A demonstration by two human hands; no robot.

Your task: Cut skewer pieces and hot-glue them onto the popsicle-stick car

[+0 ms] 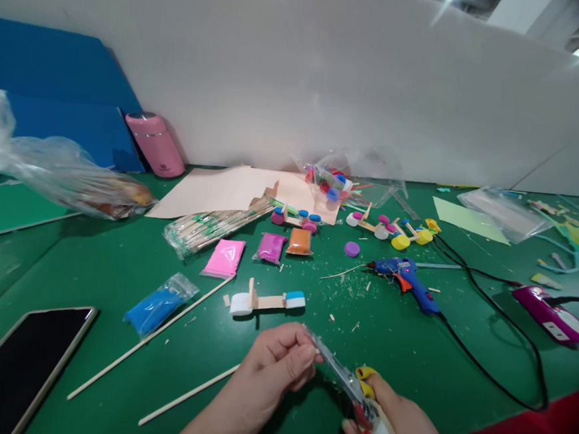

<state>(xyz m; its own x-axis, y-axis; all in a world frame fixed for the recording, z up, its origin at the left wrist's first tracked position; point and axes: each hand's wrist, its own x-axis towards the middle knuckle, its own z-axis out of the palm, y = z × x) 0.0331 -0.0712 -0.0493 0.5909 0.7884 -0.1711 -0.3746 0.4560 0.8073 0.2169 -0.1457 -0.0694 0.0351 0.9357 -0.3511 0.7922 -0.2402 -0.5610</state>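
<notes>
Left hand (278, 366): lower centre of the frame; thumb and forefinger pinched together at the blade tips; cannot tell what, if anything, lies between them.

Right hand (406, 420): lower right of centre; fingers wrapped about the handles of the scissors.

Scissors (341, 373), one pair, metal blades, yellow, red and white about the handles: lower centre-right, slanting up toward the left hand.

Wheeled assembly (269, 302), wooden strip, white and blue ends: centre, just above the left hand.

Wooden sticks (188, 395), two loose: lower left of centre, aslant.

Blue packet (154, 308): left of centre, beside the upper stick.

Glue gun (408, 276), blue, orange trigger: right of centre.

Phone (27, 363), dark screen: lower left corner.
</notes>
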